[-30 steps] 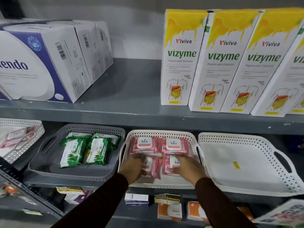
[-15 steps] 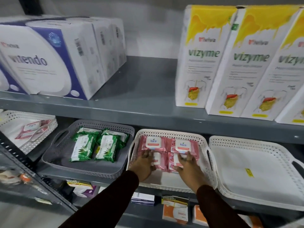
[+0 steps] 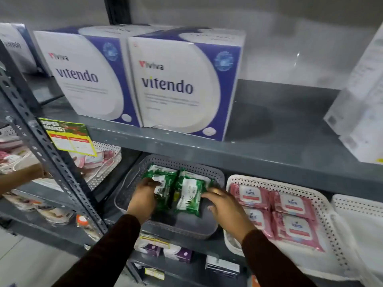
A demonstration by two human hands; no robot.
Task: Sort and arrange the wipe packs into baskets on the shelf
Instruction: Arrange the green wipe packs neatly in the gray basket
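Note:
Several green wipe packs (image 3: 187, 194) lie in the grey basket (image 3: 215, 175) on the middle shelf. My left hand (image 3: 143, 199) grips the left green pack from its left side. My right hand (image 3: 224, 206) rests with spread fingers against the right edge of the right green pack. To the right, a white basket (image 3: 234, 181) holds several pink wipe packs (image 3: 290, 205) laid flat in two rows. Another white basket (image 3: 109, 160) at the left holds more pink packs.
Purple-and-white Vitendo boxes (image 3: 176, 83) stand on the shelf above, with a white carton (image 3: 362, 100) at the far right. A perforated steel upright (image 3: 47, 152) crosses the left side. Another person's hand (image 3: 22, 177) reaches in at the far left. An empty white basket (image 3: 358, 206) sits at the right edge.
Both my hands left the pink packs in the white basket and moved left to the green packs in the grey basket. The view swung left as well.

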